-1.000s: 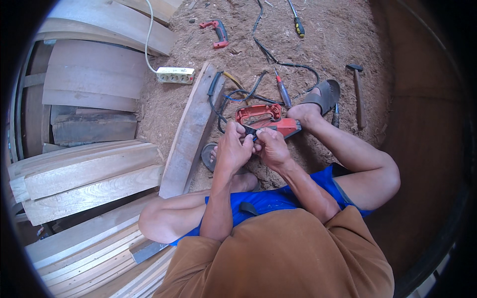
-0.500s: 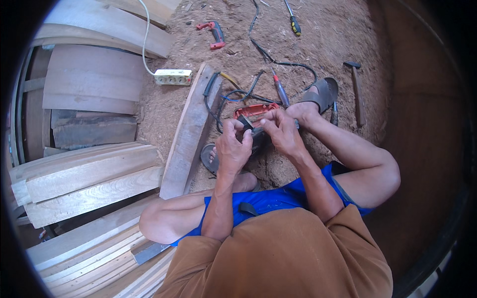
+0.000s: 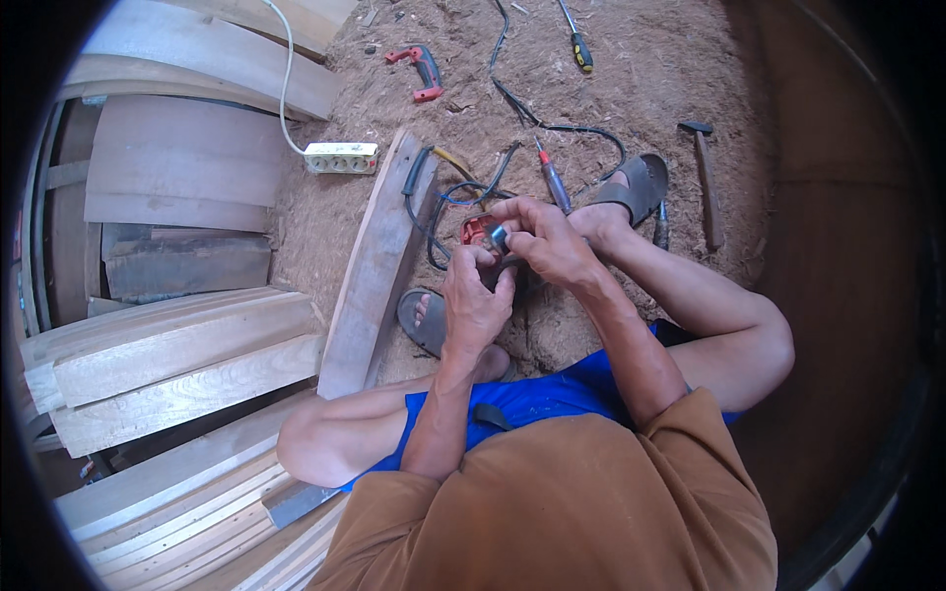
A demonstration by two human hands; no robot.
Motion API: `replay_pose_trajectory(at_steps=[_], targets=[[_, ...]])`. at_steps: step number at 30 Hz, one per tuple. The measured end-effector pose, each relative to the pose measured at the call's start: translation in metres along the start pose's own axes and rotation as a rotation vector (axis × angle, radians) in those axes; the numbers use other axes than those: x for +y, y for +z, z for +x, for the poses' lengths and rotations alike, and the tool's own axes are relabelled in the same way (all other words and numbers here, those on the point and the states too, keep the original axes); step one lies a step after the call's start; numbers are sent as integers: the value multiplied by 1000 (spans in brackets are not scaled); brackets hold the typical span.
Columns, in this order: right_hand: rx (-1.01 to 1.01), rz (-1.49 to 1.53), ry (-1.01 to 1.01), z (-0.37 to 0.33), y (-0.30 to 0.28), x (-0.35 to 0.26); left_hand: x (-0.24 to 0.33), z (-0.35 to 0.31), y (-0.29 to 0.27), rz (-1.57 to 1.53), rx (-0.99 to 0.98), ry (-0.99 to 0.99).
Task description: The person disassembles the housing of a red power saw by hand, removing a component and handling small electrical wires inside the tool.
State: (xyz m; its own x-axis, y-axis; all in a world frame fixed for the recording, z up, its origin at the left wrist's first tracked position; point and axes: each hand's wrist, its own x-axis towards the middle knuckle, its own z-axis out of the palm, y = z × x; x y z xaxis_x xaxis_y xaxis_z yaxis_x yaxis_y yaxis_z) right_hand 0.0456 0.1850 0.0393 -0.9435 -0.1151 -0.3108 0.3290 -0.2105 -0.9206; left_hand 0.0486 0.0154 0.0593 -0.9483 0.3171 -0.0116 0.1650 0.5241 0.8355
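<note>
Just right of the red casing, fingers of the right hand now pinch the small part, joining the left hand, whose grip I cannot tell.

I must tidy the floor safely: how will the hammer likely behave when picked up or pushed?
The hammer will probably feel head-heavy, since its dark head looks metal. The straight handle, apparently wooden, should stay stiff. Pushed, it would likely slide rather than roll, given the crosswise head.
</note>
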Motion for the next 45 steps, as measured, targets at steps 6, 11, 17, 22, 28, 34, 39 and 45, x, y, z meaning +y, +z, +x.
replay_pose_trajectory(at_steps=[6,11,17,22,28,34,39,45], targets=[[22,113,-16,-4,12,-7,-13,10,8,-10,-62,-216],[-11,-78,49,-9,10,-22,-19,14,0,-243,-78,-351],[26,-372,-60,-25,-5,-26,-11,23,-21,5,-449,-275],[-84,-543,-184,-38,-18,-39,-26,19,-14,-156,-430,-377],[-57,-605,-234,-44,-15,-27,-16,21,-16,-147,-392,-373],[74,-652,-119,-45,-2,-22,-9,23,-14,-93,-392,-399],[146,-575,54,-49,7,-16,-24,18,-8,-163,-398,-400],[179,-524,215,-49,6,1,-22,13,-7,-94,-380,-324]])
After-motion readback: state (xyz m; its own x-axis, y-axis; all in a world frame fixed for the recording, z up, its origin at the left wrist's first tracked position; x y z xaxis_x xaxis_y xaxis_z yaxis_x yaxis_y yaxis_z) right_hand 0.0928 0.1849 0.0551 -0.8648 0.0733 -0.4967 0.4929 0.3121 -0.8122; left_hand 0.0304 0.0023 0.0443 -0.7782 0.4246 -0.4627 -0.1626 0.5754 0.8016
